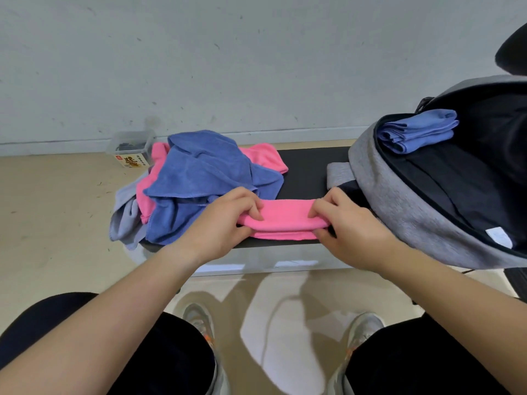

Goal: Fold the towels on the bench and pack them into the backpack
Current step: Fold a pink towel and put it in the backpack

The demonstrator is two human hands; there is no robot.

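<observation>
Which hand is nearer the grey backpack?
Right. The right hand grips the folded pink towel at the end beside the backpack; the left hand grips the opposite end, by the towel pile.

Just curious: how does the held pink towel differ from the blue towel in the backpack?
The pink towel lies on the bench, the blue towel inside the backpack. Left hand and right hand grip the pink towel; nothing touches the blue towel. Both are folded.

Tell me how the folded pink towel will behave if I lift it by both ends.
The pink towel looks soft, so its middle will probably sag. Its folded layers show at the edge and may slide apart. Likely light: thin cloth.
</observation>
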